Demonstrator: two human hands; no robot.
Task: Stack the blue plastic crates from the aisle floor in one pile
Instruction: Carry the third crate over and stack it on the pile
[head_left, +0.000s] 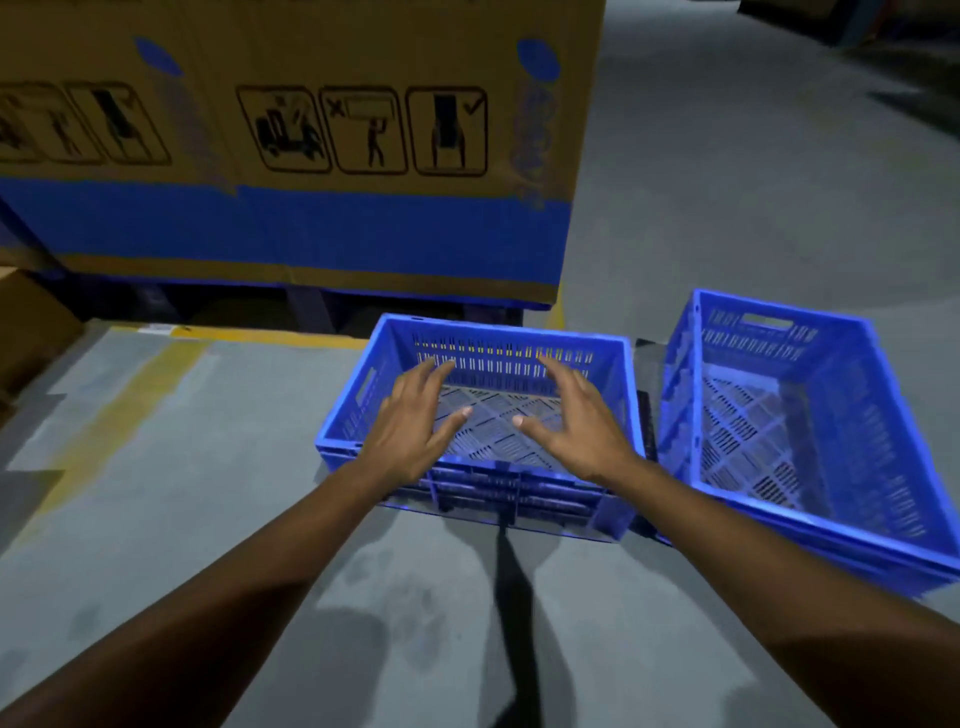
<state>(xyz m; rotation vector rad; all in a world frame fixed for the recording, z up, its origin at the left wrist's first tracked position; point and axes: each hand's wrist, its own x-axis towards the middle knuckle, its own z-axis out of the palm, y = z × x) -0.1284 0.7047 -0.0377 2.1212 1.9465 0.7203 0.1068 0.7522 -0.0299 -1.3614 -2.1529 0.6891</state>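
Two empty blue plastic crates with slotted walls stand side by side on the grey aisle floor. The nearer crate (358, 410) lies straight ahead of me. The second crate (852, 467) sits to its right, turned at an angle. My left hand (410, 421) and my right hand (576, 421) hover over the opening of the nearer crate, fingers spread, palms down. Neither hand grips a rim or holds anything.
A large cardboard box (291, 156) with a blue band and handling pictograms stands on a dark pallet just behind the crates. Yellow floor lines (119, 410) run at the left. Another carton (26, 332) is at the far left edge. Open grey floor (753, 182) stretches to the right.
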